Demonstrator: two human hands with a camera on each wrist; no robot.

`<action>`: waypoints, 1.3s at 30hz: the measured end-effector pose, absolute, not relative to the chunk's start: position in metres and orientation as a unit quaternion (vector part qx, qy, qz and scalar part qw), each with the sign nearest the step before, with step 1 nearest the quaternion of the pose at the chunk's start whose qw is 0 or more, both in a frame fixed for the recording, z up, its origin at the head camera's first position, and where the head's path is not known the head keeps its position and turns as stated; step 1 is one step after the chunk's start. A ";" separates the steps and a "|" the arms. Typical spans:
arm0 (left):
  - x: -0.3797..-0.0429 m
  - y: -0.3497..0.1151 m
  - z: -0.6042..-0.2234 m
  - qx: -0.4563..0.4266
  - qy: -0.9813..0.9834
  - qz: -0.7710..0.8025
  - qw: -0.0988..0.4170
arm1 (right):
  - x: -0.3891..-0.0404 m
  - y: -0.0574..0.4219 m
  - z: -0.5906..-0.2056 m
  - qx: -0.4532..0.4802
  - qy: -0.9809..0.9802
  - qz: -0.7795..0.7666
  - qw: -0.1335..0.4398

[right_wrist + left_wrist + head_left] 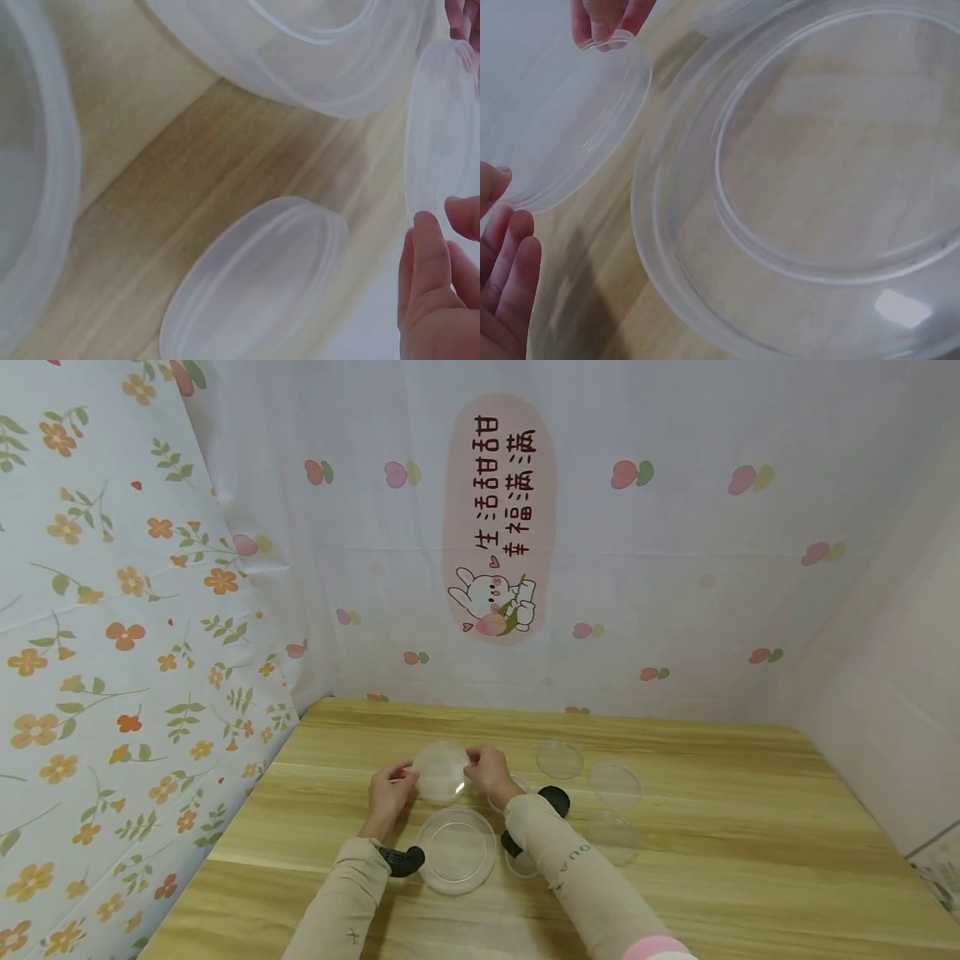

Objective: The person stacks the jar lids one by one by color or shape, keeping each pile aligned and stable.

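Note:
A clear round plastic lid (441, 772) is raised and tilted above the table, held at opposite edges by both hands. My left hand (392, 793) pinches its left rim between thumb and fingers. At the right rim, my right hand (491, 770) grips with thumb and fingertips. The left wrist view shows the lid (577, 139) seen at a slant, its rim ridged. Just in front of it on the table lies a larger clear round plastic piece (457, 885) with a circular ridge inside. Whether that is one piece or several stacked, I cannot tell.
To the right lie more clear round lids: one at the back (559, 760), one farther right (615, 785), and one nearer (612, 838). Others sit partly hidden beneath my right forearm (555, 852). Patterned cloth (375, 568) hangs behind the wooden table (720, 860).

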State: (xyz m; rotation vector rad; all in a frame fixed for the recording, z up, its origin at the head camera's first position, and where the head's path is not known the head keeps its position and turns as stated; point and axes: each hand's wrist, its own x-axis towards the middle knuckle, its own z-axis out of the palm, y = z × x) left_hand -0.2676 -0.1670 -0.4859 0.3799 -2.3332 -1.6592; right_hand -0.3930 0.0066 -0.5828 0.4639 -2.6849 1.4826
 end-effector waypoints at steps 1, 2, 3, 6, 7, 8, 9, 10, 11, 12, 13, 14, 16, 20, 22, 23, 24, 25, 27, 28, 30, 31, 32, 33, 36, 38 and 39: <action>-0.268 -0.166 -0.485 0.130 -0.799 -0.572 0.131 | -0.386 0.007 -0.571 0.139 -0.861 0.489 0.008; -0.268 -0.166 -0.484 0.128 -0.797 -0.575 0.136 | -0.383 0.008 -0.566 0.146 -0.850 0.506 0.016; -0.269 -0.165 -0.483 0.124 -0.795 -0.577 0.140 | -0.382 0.008 -0.564 0.153 -0.845 0.511 0.038; -0.269 -0.163 -0.478 0.118 -0.791 -0.582 0.147 | -0.375 0.010 -0.554 0.156 -0.831 0.531 0.057; -0.268 -0.162 -0.476 0.116 -0.790 -0.583 0.149 | -0.373 0.009 -0.550 0.151 -0.830 0.532 0.068; -0.268 -0.161 -0.474 0.114 -0.789 -0.584 0.152 | -0.371 0.010 -0.548 0.147 -0.829 0.535 0.073; -0.268 -0.161 -0.473 0.113 -0.787 -0.586 0.154 | -0.368 0.010 -0.541 0.130 -0.831 0.537 0.062; -0.267 -0.160 -0.471 0.113 -0.787 -0.586 0.157 | -0.359 0.011 -0.528 0.119 -0.831 0.540 0.061; -0.267 -0.159 -0.470 0.112 -0.787 -0.585 0.160 | -0.363 0.011 -0.533 0.129 -0.828 0.540 0.085; -0.267 -0.159 -0.469 0.113 -0.786 -0.586 0.161 | -0.364 0.012 -0.534 0.126 -0.831 0.535 0.090; -0.266 -0.158 -0.468 0.114 -0.786 -0.585 0.163 | -0.368 0.013 -0.538 0.141 -0.828 0.531 0.113; -0.266 -0.158 -0.467 0.113 -0.788 -0.582 0.166 | -0.368 0.014 -0.537 0.147 -0.829 0.525 0.121; -0.265 -0.157 -0.466 0.112 -0.793 -0.574 0.171 | -0.362 0.015 -0.528 0.157 -0.830 0.514 0.147; -0.264 -0.155 -0.462 0.111 -0.800 -0.562 0.177 | -0.311 0.013 -0.460 0.113 -0.843 0.514 0.112; -0.263 -0.154 -0.460 0.111 -0.802 -0.560 0.178 | -0.296 0.014 -0.441 0.106 -0.846 0.510 0.114; -0.263 -0.153 -0.459 0.109 -0.801 -0.561 0.178 | -0.292 0.015 -0.437 0.107 -0.846 0.509 0.115; -0.262 -0.152 -0.458 0.109 -0.802 -0.561 0.176 | -0.290 0.016 -0.436 0.112 -0.846 0.507 0.118; -0.262 -0.152 -0.457 0.109 -0.802 -0.561 0.175 | -0.290 0.016 -0.436 0.112 -0.847 0.506 0.119; -0.261 -0.151 -0.455 0.108 -0.802 -0.561 0.175 | -0.300 0.019 -0.447 0.118 -0.849 0.501 0.121; -0.261 -0.151 -0.455 0.108 -0.804 -0.559 0.174 | -0.299 0.020 -0.446 0.119 -0.848 0.503 0.118; -0.260 -0.151 -0.453 0.104 -0.806 -0.557 0.171 | -0.299 0.021 -0.444 0.120 -0.847 0.506 0.109; -0.259 -0.151 -0.452 0.100 -0.809 -0.555 0.169 | -0.299 0.022 -0.444 0.123 -0.846 0.507 0.106; -0.258 -0.151 -0.451 0.096 -0.811 -0.552 0.166 | -0.298 0.023 -0.444 0.124 -0.845 0.509 0.100; -0.257 -0.152 -0.450 0.089 -0.814 -0.551 0.163 | -0.298 0.024 -0.443 0.127 -0.844 0.512 0.094; -0.254 -0.153 -0.446 0.074 -0.815 -0.556 0.146 | -0.297 0.027 -0.441 0.134 -0.842 0.517 0.077; -0.253 -0.155 -0.445 0.061 -0.816 -0.559 0.133 | -0.296 0.029 -0.439 0.142 -0.840 0.519 0.064; -0.252 -0.155 -0.444 0.053 -0.818 -0.559 0.127 | -0.296 0.031 -0.438 0.146 -0.840 0.520 0.057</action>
